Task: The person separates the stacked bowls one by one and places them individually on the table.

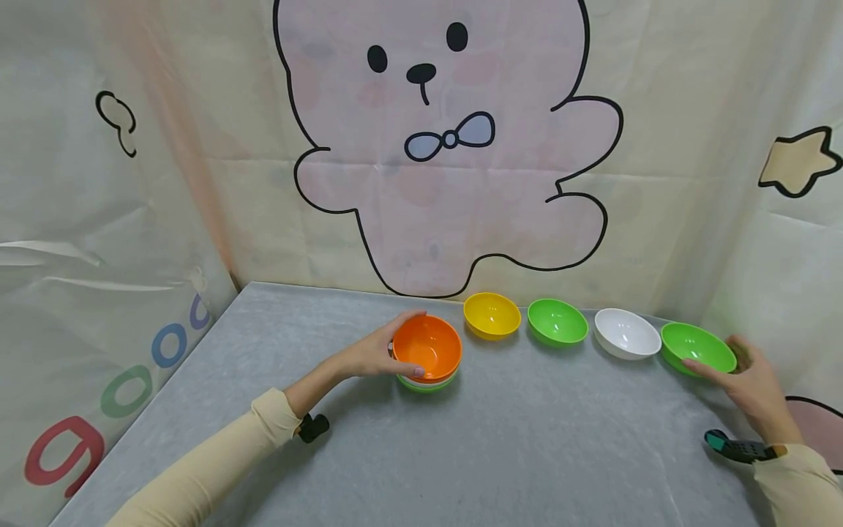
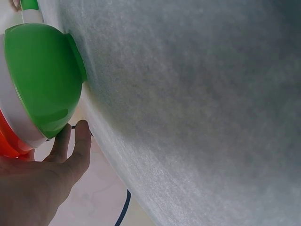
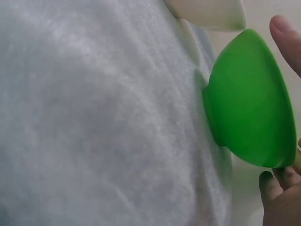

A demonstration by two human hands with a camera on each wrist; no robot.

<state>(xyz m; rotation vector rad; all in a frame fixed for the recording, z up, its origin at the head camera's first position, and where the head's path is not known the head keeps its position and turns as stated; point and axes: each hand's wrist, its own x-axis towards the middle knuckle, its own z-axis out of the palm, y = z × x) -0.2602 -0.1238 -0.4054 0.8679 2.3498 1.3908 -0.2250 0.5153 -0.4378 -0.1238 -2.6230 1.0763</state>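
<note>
Left of the row, an orange bowl (image 1: 428, 344) sits nested in a white bowl (image 2: 16, 103), which sits in a green bowl (image 2: 44, 77) whose foot stands on the table. My left hand (image 1: 378, 353) grips this stack from the left, thumb at the near side and fingers round the far side. At the far right of the row stands another green bowl (image 3: 251, 103). My right hand (image 1: 754, 380) spreads around its right side. In the right wrist view the thumb is apart from the rim, while the other fingers are by the bowl's edge.
Between the hands, a yellow bowl (image 1: 492, 316), a green bowl (image 1: 557, 322) and a white bowl (image 1: 627, 334) stand in a row along the back of the grey table (image 1: 500, 446). A cartoon-printed curtain (image 1: 421, 219) hangs right behind them.
</note>
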